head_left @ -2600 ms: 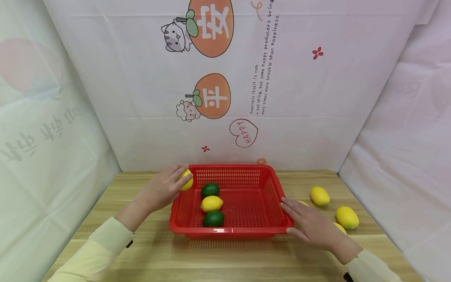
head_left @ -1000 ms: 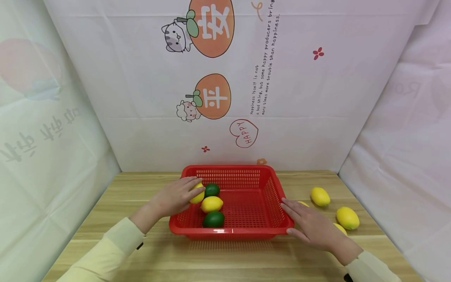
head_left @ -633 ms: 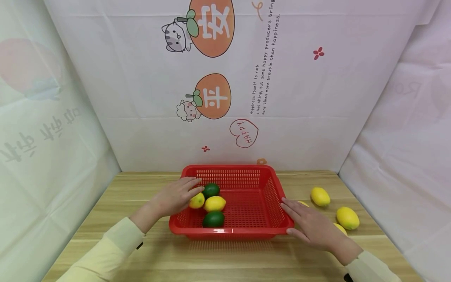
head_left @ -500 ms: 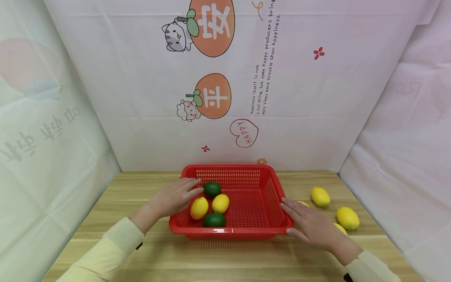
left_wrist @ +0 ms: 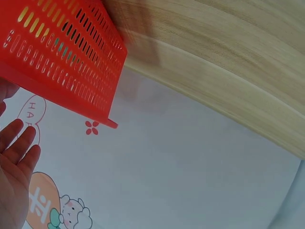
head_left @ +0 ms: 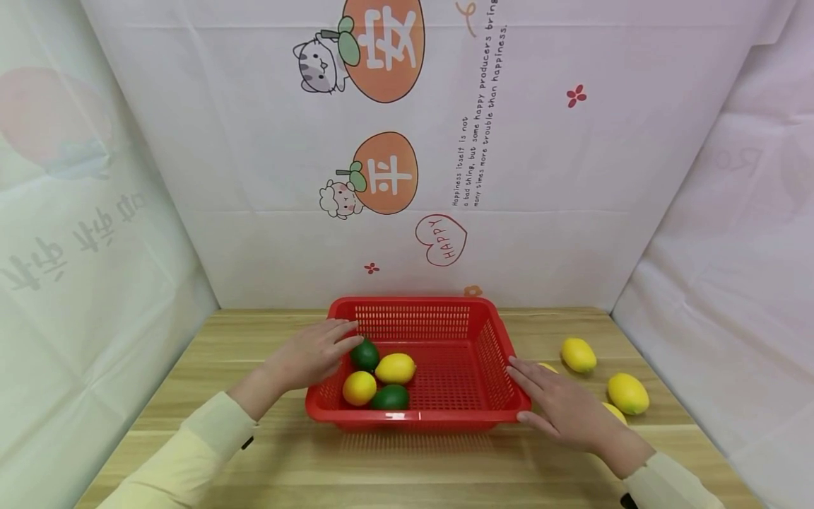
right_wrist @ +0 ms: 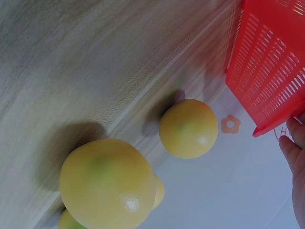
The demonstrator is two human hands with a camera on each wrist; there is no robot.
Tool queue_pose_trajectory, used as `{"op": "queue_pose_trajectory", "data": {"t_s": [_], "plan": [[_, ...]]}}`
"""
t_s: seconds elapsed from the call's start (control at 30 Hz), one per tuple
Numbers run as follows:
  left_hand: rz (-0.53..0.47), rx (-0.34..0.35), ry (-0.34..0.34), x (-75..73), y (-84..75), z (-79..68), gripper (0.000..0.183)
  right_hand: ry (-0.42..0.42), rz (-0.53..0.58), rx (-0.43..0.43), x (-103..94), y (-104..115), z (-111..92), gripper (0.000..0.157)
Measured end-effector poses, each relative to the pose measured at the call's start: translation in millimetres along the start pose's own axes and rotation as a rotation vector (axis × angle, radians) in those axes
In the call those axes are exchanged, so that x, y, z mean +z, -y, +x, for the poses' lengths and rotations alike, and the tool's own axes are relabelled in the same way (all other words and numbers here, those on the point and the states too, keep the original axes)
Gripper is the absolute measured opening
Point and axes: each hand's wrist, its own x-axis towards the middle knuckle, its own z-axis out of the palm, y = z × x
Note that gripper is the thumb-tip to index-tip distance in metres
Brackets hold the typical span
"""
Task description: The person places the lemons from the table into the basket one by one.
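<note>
My left hand (head_left: 310,357) hovers at the left rim of the red basket (head_left: 420,416), fingers extended and holding nothing. Just below its fingertips, inside the basket, lie two lemons, one at the front left (head_left: 359,388) and another lemon (head_left: 395,368) toward the middle. Two dark green fruits, shaped like limes, sit with them: a rear green fruit (head_left: 364,355) and a front green fruit (head_left: 390,398). My right hand (head_left: 566,410) rests on the basket's right rim with straight fingers. In the left wrist view, the left hand (left_wrist: 16,176) shows spread fingers beside the basket wall (left_wrist: 62,67).
Right of the basket, several lemons lie on the wooden table (head_left: 407,481): a far lemon (head_left: 579,354), another lemon (head_left: 627,393), and others partly hidden by the right hand. A printed white cloth (head_left: 540,212) stands behind the basket.
The left hand brought a lemon over the left rim and let it go inside the basket. The fruits there rolled and shifted. The right hand stayed put.
</note>
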Motion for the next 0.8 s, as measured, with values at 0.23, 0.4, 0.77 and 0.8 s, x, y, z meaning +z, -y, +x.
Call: {"op": "queue_pose_trajectory", "data": {"t_s": [0.23,0.4,0.77,0.8], "plan": [[0.001,-0.014,-0.004,-2.5,0.8,-1.7,0.057,-0.013,0.001,-0.008,0.8,-0.3,0.5,0.067],[0.001,-0.036,-0.006,-4.3,3.2,-6.3,0.058,-0.015,-0.002,-0.01,1.4,-0.7,0.4,0.067],[-0.019,-0.073,-0.077,-8.8,10.0,-17.9,0.06,-0.037,0.003,-0.026,1.6,-1.2,0.6,0.066],[-0.02,-0.074,-0.09,-8.9,11.0,-19.1,0.061,-0.038,0.004,-0.026,1.6,-1.2,0.7,0.066]]}}
